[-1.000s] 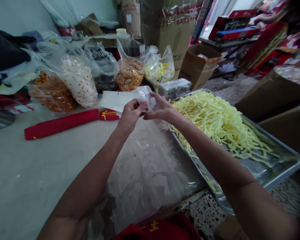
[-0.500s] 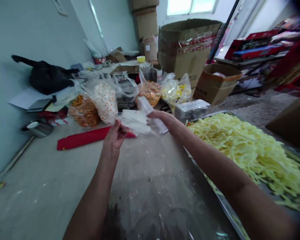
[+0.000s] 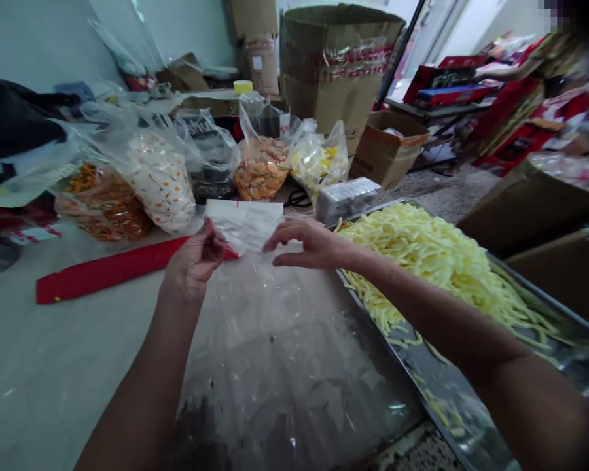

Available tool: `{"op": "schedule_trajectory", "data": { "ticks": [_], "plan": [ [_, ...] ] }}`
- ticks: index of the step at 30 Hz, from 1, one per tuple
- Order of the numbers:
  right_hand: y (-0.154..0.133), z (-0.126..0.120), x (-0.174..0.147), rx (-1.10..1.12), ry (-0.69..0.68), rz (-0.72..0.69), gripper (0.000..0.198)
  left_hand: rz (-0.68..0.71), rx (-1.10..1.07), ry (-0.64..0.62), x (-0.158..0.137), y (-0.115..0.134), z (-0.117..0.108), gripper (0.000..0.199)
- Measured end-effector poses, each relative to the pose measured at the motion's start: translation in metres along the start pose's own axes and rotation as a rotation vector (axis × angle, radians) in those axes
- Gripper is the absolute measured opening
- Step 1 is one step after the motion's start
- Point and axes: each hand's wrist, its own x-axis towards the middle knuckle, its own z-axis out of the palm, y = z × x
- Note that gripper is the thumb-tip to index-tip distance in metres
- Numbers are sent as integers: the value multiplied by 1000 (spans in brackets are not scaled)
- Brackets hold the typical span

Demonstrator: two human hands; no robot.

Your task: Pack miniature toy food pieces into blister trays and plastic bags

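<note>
My left hand (image 3: 199, 254) is closed in a pinch on the edge of a thin clear plastic bag (image 3: 248, 230). The bag stretches across toward my right hand (image 3: 304, 243), whose thumb and fingers are apart, its fingertips near the bag's right side. Whether those fingertips touch the plastic I cannot tell. Behind the bag lies a white sheet or flat pack (image 3: 245, 208). A long red packet (image 3: 112, 267) lies on the table beside my left hand, its right end passing behind the fingers.
Along the back stand clear bags of orange-brown snacks (image 3: 105, 203), white pieces (image 3: 160, 173) and orange chips (image 3: 261, 167). At right, a metal tray (image 3: 397, 356) holds pale yellow sticks (image 3: 422, 255). Clear plastic containers (image 3: 347, 198) and cardboard boxes (image 3: 341, 62) stand beyond. A person works far right.
The view has turned right, so things sit further left. A long whitish object under my right hand is no longer there, and that hand's fingers have spread. My left hand keeps its pinch.
</note>
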Motion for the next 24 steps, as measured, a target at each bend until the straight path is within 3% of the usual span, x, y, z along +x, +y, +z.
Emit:
{"op": "schedule_trajectory", "data": {
  "ticks": [3, 7, 9, 11, 13, 16, 18, 24],
  "plan": [
    [-20, 2, -52, 54, 163, 111, 11, 30, 222, -84, -12, -33, 19, 27],
    [-25, 16, -111, 93, 344, 305, 11, 430, 886, -277, -38, -77, 13, 46],
    [-24, 29, -129, 29, 317, 346, 9, 585, 1227, -453, -52, -91, -6, 46],
    [-26, 43, -138, -118, 214, 372, 9, 679, 1575, -618, -63, -98, -28, 30],
    [-30, 57, -140, -293, 62, 413, 12, 720, 1788, -680, -70, -101, -47, 20],
    [-40, 67, -136, -442, -155, 424, 12, 769, 1836, -668, -72, -101, -62, 23],
    [-47, 67, -134, -444, -230, 385, 13, 806, 1823, -635, -72, -102, -65, 23],
    [-40, 50, -134, -410, -226, 367, 16, 850, 1802, -594, -69, -109, -66, 18]
  ]
}}
